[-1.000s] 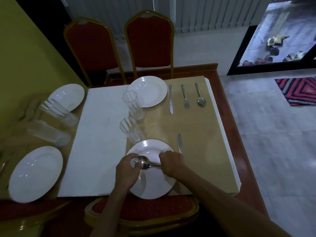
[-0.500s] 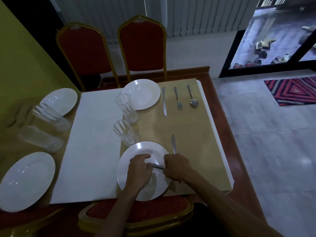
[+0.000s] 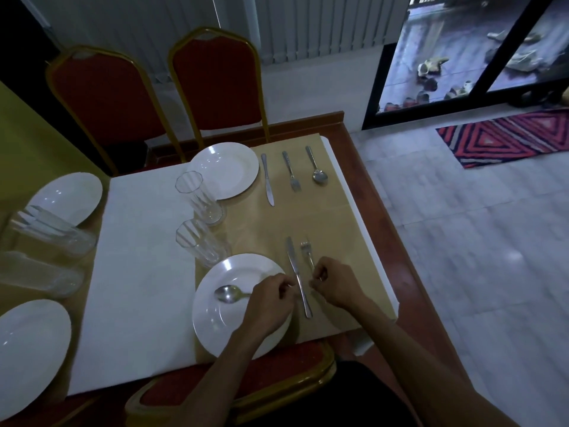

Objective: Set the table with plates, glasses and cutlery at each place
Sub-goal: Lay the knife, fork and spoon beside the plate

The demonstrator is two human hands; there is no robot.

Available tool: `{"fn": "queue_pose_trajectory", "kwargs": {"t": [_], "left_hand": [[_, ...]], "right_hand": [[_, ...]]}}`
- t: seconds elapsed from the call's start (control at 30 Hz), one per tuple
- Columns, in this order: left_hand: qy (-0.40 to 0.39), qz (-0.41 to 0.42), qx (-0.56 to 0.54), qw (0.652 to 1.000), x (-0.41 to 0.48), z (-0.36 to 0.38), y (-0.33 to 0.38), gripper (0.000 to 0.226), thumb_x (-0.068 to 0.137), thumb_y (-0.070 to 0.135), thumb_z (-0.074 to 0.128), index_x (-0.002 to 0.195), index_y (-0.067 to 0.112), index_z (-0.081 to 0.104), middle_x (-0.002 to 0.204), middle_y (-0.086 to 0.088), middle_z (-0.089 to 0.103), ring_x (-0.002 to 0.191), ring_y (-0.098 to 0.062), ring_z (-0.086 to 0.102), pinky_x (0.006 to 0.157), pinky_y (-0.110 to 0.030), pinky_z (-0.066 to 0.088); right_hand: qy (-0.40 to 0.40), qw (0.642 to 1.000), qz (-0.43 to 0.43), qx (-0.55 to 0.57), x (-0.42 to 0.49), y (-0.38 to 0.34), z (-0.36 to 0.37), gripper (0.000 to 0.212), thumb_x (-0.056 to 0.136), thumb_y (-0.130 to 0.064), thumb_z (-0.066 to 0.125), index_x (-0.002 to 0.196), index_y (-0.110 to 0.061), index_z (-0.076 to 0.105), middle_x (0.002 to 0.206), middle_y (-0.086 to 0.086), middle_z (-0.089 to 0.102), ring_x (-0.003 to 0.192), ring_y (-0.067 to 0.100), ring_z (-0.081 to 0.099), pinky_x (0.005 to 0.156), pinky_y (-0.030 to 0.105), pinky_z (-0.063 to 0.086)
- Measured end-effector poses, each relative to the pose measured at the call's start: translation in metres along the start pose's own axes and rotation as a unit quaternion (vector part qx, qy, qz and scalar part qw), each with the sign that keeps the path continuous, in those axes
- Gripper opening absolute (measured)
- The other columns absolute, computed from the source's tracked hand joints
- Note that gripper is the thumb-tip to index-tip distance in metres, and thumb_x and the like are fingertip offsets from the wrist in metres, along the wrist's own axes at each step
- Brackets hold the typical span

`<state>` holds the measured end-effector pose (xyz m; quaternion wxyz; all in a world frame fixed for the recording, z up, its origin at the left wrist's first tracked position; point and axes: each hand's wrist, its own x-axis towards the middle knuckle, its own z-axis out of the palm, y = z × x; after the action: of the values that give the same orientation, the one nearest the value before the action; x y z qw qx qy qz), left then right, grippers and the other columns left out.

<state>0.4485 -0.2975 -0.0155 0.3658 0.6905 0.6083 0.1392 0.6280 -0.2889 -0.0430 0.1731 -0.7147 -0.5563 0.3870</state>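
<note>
at the near place, on the right part of the table (image 3: 338, 229): white near plate (image 3: 215, 331) at the near edge. over its right side, left hand (image 3: 271, 298), grip curled and pinching the handle of the spoon (image 3: 228, 293), bowl out to the left over the plate's middle; resting or lifted, cannot tell. just right of the plate, near knife (image 3: 297, 272) flat on the tan cloth, tip far, between the two hands. just right of that, near fork (image 3: 307, 252), tines far, handle end pinched in the curled grip of the right hand (image 3: 335, 285).

just beyond the plate's far left rim, near glass (image 3: 200, 241), upright; farther on, far glass (image 3: 200, 195), upright beside the far plate (image 3: 224, 169). right of that plate, a row set apart from one another, handles far: far knife (image 3: 268, 180), far fork (image 3: 291, 172), far spoon (image 3: 317, 171).

at the table's left, far left plate (image 3: 66, 197) and near left plate (image 3: 27, 349), with two more glasses (image 3: 52, 234) between them, blurred. two red far chairs (image 3: 218, 81) beyond the table, one near chair (image 3: 277, 362) under the arms.
</note>
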Motion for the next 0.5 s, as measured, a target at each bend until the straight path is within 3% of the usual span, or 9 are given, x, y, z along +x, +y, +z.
{"fn": "queue_pose_trajectory", "kwargs": {"t": [0.13, 0.27, 0.4, 0.5], "left_hand": [[-0.009, -0.003, -0.006, 1.000, -0.005, 0.003, -0.015, 0.021, 0.093, 0.018, 0.057, 0.108, 0.023, 0.071, 0.097, 0.011, 0.070, 0.085, 0.000, 0.062, 0.073, -0.012, 0.047], [0.006, -0.040, -0.041, 0.998, -0.006, 0.001, -0.027, 0.019, 0.094, 0.017, 0.058, 0.106, 0.026, 0.070, 0.094, 0.014, 0.071, 0.086, 0.003, 0.065, 0.078, -0.017, 0.052], [0.015, -0.048, -0.073, 0.996, -0.007, -0.001, -0.027, 0.020, 0.095, 0.009, 0.056, 0.105, 0.023, 0.069, 0.088, 0.019, 0.068, 0.085, 0.020, 0.060, 0.069, -0.003, 0.045], [0.021, -0.053, -0.094, 0.994, -0.010, -0.006, -0.028, 0.020, 0.095, 0.006, 0.056, 0.104, 0.019, 0.068, 0.085, 0.023, 0.065, 0.083, 0.023, 0.058, 0.067, -0.001, 0.043]], "right_hand": [[-0.025, 0.998, 0.042, -0.049, 0.001, 0.027, 0.009, 0.020, 0.084, -0.013, 0.069, 0.090, -0.016, 0.050, 0.086, -0.001, 0.057, 0.078, 0.018, 0.053, 0.059, 0.025, 0.035], [0.002, 0.997, 0.054, -0.050, 0.001, 0.027, 0.020, 0.015, 0.087, -0.016, 0.068, 0.088, -0.015, 0.053, 0.090, 0.004, 0.062, 0.080, 0.015, 0.055, 0.066, 0.027, 0.042], [-0.003, 0.993, 0.047, -0.109, 0.009, 0.023, 0.016, 0.010, 0.085, -0.017, 0.068, 0.085, -0.014, 0.058, 0.088, 0.003, 0.063, 0.083, 0.018, 0.061, 0.068, 0.026, 0.044], [-0.027, 0.989, 0.040, -0.140, 0.016, 0.018, 0.013, 0.012, 0.082, -0.017, 0.069, 0.088, -0.008, 0.065, 0.091, 0.007, 0.068, 0.087, 0.022, 0.067, 0.068, 0.026, 0.047]]}}
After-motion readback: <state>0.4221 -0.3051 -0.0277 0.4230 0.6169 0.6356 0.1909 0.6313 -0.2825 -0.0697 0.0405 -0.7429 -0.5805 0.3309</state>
